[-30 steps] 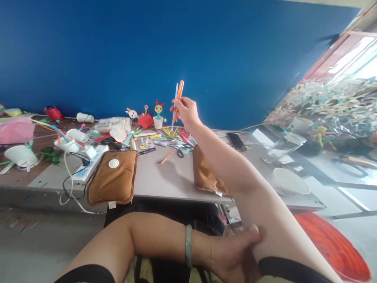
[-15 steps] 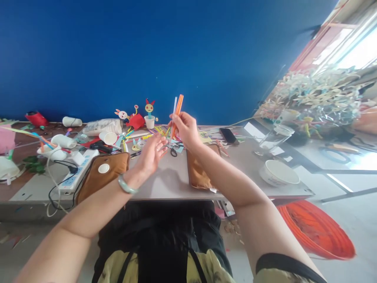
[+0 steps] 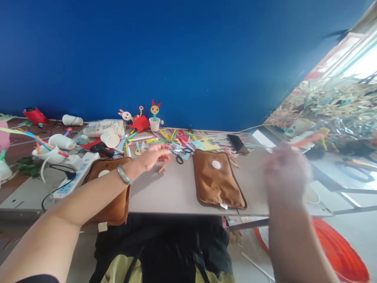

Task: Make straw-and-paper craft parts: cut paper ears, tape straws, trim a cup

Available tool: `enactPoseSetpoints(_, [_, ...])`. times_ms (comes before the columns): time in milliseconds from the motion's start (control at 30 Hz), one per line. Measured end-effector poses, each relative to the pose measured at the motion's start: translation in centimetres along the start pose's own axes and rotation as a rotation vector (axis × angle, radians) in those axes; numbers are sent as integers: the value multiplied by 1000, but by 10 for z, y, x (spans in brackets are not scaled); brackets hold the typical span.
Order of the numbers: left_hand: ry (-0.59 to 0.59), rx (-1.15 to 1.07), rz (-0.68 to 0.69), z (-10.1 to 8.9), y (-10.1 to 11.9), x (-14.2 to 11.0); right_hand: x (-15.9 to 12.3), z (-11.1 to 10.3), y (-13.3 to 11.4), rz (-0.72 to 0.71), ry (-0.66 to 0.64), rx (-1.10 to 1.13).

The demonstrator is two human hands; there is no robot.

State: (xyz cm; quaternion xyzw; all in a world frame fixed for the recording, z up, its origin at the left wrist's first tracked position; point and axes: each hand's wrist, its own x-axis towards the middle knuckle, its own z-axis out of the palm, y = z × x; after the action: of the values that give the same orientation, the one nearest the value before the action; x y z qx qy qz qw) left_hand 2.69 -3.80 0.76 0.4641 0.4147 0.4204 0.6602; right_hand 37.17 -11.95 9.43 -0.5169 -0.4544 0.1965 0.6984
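My left hand (image 3: 154,155) reaches out over the grey table (image 3: 171,192), fingers stretched and holding nothing, a green bangle on its wrist. Its fingertips are close to a loose orange straw (image 3: 164,165) and black-handled scissors (image 3: 179,156). My right hand (image 3: 285,173) is off to the right above the table's edge, smeared by motion. It looks closed round a few orange straws (image 3: 308,138) that stick out to the upper right. A heap of coloured straws (image 3: 176,137) lies beyond the left hand.
Two brown padded pouches lie on the table, one in the middle (image 3: 216,179) and one under my left forearm (image 3: 114,200). A phone (image 3: 238,143), paper cups (image 3: 109,139), a power strip (image 3: 77,175) and paper figures (image 3: 154,116) crowd the back. An orange basket (image 3: 341,251) sits on the floor.
My right hand has swung from the table's middle far to the right with the orange straws. My left hand left my right arm and now reaches over the table near the scissors.
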Motion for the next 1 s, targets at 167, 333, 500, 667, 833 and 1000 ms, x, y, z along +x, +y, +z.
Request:
enactPoseSetpoints(167, [-109, -52, -37, 15, -25, 17, -62, 101, 37, 325, -506, 85])
enactPoseSetpoints(333, [-182, -124, 170, 4, -24, 27, -71, 175, 66, 344, -756, 180])
enactPoseSetpoints(500, [-118, -99, 210, -13, -25, 36, -74, 196, 94, 371, -842, 130])
enactPoseSetpoints(667, [-4, 28, 208, -17, -31, 37, -83, 194, 113, 341, -868, 91])
enactPoseSetpoints(833, [80, 121, 253, -15, -28, 31, -86, 189, 118, 365, -854, 89])
enactPoseSetpoints(1000, [150, 55, 286, -13, -26, 29, -85, 189, 120, 408, -745, 67])
